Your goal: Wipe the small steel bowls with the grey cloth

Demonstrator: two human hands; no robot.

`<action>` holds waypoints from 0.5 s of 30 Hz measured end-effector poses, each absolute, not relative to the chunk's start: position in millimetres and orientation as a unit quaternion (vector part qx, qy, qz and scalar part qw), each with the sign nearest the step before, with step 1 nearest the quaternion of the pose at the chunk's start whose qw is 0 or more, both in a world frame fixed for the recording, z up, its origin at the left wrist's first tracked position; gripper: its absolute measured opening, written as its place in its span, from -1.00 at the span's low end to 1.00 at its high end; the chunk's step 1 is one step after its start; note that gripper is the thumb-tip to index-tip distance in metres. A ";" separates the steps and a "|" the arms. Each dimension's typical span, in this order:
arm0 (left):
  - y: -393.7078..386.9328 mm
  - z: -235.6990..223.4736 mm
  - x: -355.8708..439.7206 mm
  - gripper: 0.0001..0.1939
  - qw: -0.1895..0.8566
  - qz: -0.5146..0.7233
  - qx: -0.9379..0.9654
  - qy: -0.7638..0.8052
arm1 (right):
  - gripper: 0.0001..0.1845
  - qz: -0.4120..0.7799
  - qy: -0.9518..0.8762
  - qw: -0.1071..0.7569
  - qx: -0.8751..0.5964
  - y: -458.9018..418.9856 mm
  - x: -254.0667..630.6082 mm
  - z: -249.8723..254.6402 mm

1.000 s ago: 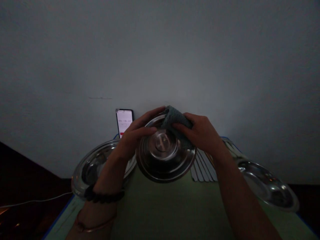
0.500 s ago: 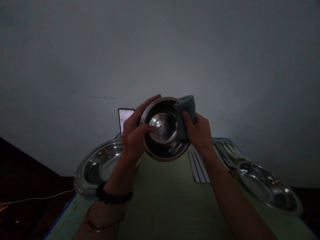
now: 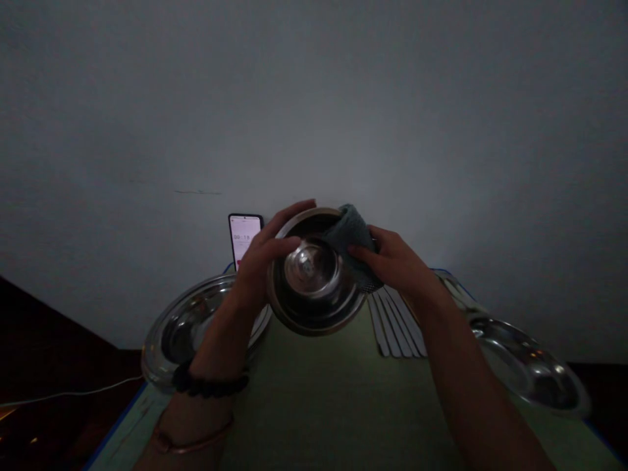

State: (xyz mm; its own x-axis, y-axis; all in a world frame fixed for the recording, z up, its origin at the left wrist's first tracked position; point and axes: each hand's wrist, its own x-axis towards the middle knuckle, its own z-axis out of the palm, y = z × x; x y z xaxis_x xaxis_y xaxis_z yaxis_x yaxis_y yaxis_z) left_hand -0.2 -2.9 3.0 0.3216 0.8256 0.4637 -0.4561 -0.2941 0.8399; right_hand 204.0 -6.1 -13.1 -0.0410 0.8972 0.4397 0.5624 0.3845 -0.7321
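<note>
A steel bowl [image 3: 314,307] is held up in front of me above the table, its inside facing me. My left hand [image 3: 260,258] grips its left rim, thumb inside and fingers curled over the top edge. My right hand [image 3: 397,265] is closed on a grey-green cloth [image 3: 350,232], which is pressed against the bowl's upper right rim. The cloth folds over that edge and partly hides it.
A large steel basin [image 3: 181,327] stands at the left of the green table [image 3: 318,405]. A row of cutlery [image 3: 395,324] lies right of centre, with a steel plate [image 3: 532,373] at the far right. A lit phone [image 3: 244,237] leans against the wall.
The bowl came up and nearer to the wall half a second ago, then dropped back lower. The cloth shifted from the right rim to the upper right rim. The grips are unchanged.
</note>
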 end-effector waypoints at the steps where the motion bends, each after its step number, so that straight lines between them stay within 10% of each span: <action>1: -3.7 2.6 -0.5 -0.47 0.579 0.544 0.586 0.157 | -0.75 0.162 -0.703 0.443 -0.532 -7.3 203.0 -11.4; 15: -9.1 -5.8 18.4 -0.55 0.259 0.816 0.493 0.158 | -0.60 0.310 -0.589 0.542 -0.512 1.2 156.5 -34.7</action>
